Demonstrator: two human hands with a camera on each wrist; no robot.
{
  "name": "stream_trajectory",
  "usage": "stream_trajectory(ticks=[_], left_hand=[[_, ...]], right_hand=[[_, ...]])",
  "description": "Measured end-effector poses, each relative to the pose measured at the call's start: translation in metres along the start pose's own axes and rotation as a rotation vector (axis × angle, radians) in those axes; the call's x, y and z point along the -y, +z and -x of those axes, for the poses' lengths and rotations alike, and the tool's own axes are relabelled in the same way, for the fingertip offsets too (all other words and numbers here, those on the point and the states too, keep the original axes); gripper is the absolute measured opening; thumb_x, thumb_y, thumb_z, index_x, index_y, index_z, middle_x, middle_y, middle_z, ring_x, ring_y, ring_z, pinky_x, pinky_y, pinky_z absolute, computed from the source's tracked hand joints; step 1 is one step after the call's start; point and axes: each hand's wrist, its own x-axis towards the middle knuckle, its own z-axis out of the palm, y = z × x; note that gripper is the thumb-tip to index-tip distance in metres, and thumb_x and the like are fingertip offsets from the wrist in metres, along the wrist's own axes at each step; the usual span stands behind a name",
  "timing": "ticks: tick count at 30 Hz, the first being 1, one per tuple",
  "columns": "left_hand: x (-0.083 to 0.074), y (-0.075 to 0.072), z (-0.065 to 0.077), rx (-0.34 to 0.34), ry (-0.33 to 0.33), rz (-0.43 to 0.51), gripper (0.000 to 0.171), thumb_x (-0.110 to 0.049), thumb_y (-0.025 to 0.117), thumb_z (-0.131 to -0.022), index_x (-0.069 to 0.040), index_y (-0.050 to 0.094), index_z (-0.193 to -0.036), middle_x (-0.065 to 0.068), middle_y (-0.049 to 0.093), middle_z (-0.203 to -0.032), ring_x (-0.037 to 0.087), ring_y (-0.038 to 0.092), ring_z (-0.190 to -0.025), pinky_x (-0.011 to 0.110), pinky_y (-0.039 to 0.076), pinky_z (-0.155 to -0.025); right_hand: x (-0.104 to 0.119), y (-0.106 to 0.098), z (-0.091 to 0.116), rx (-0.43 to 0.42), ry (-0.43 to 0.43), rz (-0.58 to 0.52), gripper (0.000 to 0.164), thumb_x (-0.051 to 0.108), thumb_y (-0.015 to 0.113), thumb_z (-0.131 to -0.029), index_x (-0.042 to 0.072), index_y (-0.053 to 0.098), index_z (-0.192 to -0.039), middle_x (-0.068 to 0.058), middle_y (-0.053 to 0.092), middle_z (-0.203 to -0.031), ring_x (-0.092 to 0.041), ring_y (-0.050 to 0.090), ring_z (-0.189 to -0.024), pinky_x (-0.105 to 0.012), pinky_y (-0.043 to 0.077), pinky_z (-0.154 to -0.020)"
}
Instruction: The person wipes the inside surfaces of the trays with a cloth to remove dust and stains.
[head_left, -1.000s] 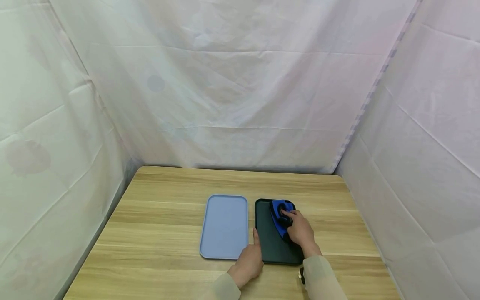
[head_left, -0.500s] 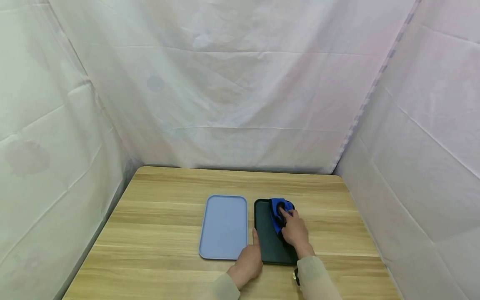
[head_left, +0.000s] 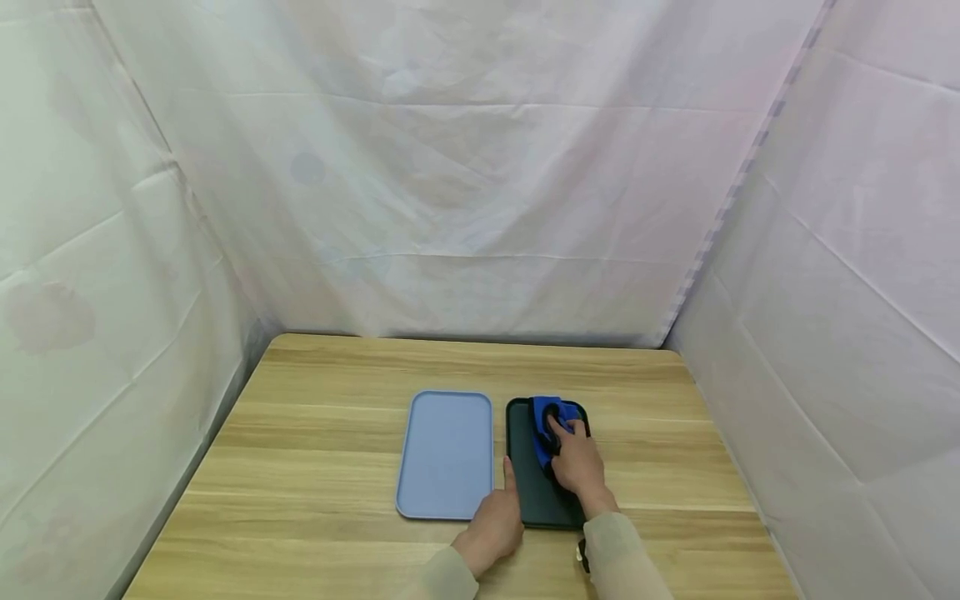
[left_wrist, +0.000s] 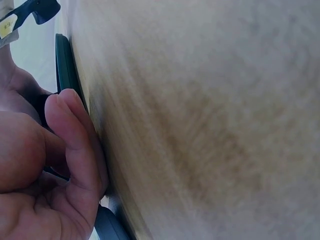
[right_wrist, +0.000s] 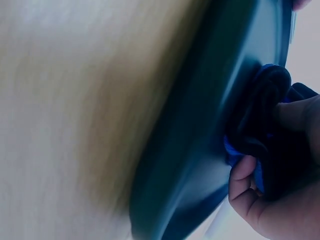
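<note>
In the head view, a dark green tray [head_left: 528,500] lies on the wooden table. My right hand [head_left: 580,462] grips a bunched blue cloth with black edging [head_left: 543,408] on the tray's far right part. The right wrist view shows thumb and fingers pinching folds of the cloth [right_wrist: 260,105] against the tray [right_wrist: 200,135]. My left hand [head_left: 495,518] sits at the tray's near left side, index finger straight along its rim. Its other fingers [left_wrist: 75,150] are loosely bent near the tabletop in the left wrist view, beside the tray's edge [left_wrist: 65,60].
A light blue tray [head_left: 447,454] lies just left of the green one, with a narrow gap between them. White cloth walls [head_left: 480,208] enclose the table [head_left: 322,458] at the back and both sides. A dark band [head_left: 583,554] shows by the right sleeve.
My right hand has moved left with the cloth across the green tray's far part. The left hand keeps its place at the tray's left rim.
</note>
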Motion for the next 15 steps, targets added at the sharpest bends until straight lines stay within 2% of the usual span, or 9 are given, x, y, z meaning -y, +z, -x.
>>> stream_trajectory(ticks=[3,6,9,13,15], left_hand=[[0.0,-0.001,0.001,-0.004,0.006,-0.003,0.101,-0.008,0.072,-0.079,0.006,0.005,-0.153,0.005,0.054,-0.056,0.014,0.048,-0.046,0.028,0.042,-0.048],[0.0,-0.001,0.001,-0.005,0.011,-0.004,0.099,-0.008,0.071,-0.079,0.006,0.006,-0.152,0.005,0.053,-0.055,0.014,0.047,-0.046,0.028,0.042,-0.047],[0.0,-0.001,0.0,-0.004,0.013,-0.005,0.099,-0.007,0.071,-0.079,0.006,0.005,-0.152,0.005,0.053,-0.054,0.014,0.047,-0.045,0.028,0.042,-0.047],[0.0,-0.001,-0.001,-0.003,0.018,-0.005,0.099,-0.006,0.07,-0.079,0.006,0.005,-0.152,0.004,0.053,-0.054,0.013,0.047,-0.045,0.028,0.041,-0.047],[0.0,-0.001,-0.001,-0.002,0.019,-0.003,0.099,-0.006,0.07,-0.079,0.006,0.005,-0.152,0.004,0.053,-0.054,0.013,0.047,-0.045,0.028,0.041,-0.046]], right_hand=[[0.005,0.001,0.001,-0.003,-0.002,0.009,0.074,0.007,0.064,-0.081,0.03,0.041,-0.148,-0.016,0.037,-0.148,-0.046,0.054,-0.109,-0.045,0.05,-0.064],[0.009,0.003,0.001,-0.002,-0.001,0.017,0.074,0.009,0.066,-0.081,0.031,0.041,-0.148,-0.015,0.036,-0.148,-0.044,0.055,-0.107,-0.049,0.051,-0.073],[0.01,0.005,0.0,-0.005,0.001,0.025,0.075,0.01,0.067,-0.082,0.032,0.04,-0.148,-0.013,0.036,-0.148,-0.042,0.055,-0.106,-0.045,0.051,-0.067],[0.012,0.008,0.0,-0.013,0.005,0.017,0.075,0.009,0.067,-0.081,0.033,0.041,-0.147,-0.013,0.036,-0.149,-0.04,0.055,-0.104,-0.036,0.043,-0.052],[0.014,0.009,0.0,-0.012,0.009,0.013,0.076,0.008,0.067,-0.081,0.033,0.04,-0.147,-0.012,0.035,-0.149,-0.039,0.055,-0.103,-0.036,0.043,-0.052]])
